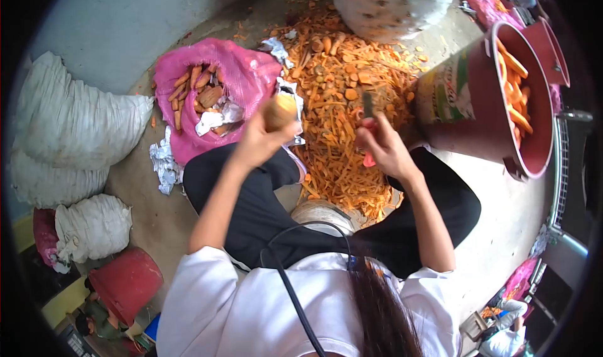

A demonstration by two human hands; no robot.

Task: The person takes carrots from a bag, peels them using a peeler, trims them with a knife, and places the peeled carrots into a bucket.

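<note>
My left hand (264, 140) is closed around a thick, blunt root vegetable, probably a large carrot (281, 110), its lighter orange end facing up. In my right hand (389, 148) is a knife (368, 105) with a dark blade pointing away from me and a reddish handle mostly hidden by the fingers. The two hands are apart, and the blade does not touch the carrot. Beneath them spreads a heap of orange peelings and cut pieces (339, 143). Left of my left hand, a pink sack (254, 68) gapes around unpeeled carrots (185, 90) and crumpled silvery scraps.
At right a brown bucket (468, 146) holds peeled carrots (515, 93). White sacks (81, 115) stand at left, with a red bucket (129, 281) lower down. Another full sack (392, 8) stands beyond the heap. A person (505, 341) appears at the lower right edge.
</note>
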